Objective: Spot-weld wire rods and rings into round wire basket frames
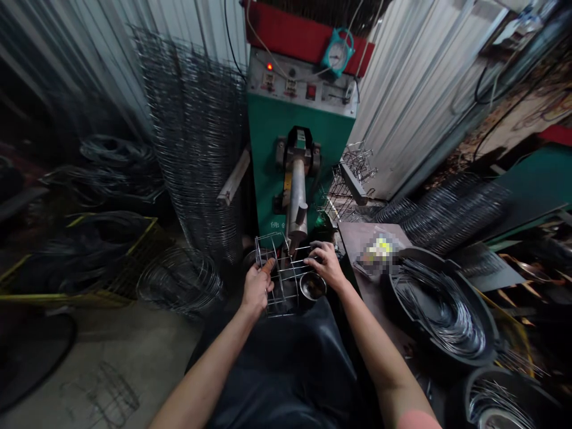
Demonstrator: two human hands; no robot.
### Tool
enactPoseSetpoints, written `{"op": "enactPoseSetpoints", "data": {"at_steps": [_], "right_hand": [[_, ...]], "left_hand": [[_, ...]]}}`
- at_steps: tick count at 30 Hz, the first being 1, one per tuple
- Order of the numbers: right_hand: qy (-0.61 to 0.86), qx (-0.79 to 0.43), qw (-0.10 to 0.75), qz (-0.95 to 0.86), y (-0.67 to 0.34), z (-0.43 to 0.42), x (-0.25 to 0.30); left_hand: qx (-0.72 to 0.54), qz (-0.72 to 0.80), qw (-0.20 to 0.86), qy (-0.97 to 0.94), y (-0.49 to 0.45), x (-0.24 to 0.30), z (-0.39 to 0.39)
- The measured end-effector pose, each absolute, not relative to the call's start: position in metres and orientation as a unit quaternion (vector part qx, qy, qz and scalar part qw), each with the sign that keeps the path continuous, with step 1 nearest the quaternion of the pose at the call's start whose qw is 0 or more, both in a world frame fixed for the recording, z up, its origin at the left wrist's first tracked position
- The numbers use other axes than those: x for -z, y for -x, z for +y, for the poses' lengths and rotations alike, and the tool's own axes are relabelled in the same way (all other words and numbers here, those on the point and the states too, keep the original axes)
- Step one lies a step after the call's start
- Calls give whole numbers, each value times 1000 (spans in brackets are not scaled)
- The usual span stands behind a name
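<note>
Both my hands hold a rectangular wire rack (280, 280) of thin steel rods, divided into cells, just below the lower electrode arm of a green spot-welding machine (295, 125). My left hand (258, 289) is wrapped around the rack's near left side. My right hand (326, 264) grips its upper right wires, close to the metal electrode post (297, 196). A small steel bowl (312, 286) sits just beneath my right hand, next to the rack.
A tall roll of wire mesh (196, 137) stands left of the machine, with wire coils (179, 283) on the floor. Black tubs of wire rings (440, 307) sit to the right on a metal-topped bench (364, 238). Finished wire racks (348, 179) lean behind it.
</note>
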State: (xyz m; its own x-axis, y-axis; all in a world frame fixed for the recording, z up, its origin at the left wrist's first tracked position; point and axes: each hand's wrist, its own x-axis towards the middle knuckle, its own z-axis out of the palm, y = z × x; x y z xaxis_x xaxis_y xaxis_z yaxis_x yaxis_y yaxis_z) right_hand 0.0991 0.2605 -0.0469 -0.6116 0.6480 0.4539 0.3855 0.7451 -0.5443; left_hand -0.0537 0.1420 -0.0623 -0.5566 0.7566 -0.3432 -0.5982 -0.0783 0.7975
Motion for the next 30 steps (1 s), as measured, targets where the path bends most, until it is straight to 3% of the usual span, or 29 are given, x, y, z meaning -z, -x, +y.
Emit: {"op": "enactPoseSetpoints", "data": {"at_steps": [30], "right_hand": [[302,-181,316,-881,-87,289,56]], "left_hand": [[-713,511,474,-75,69,66,165]]}}
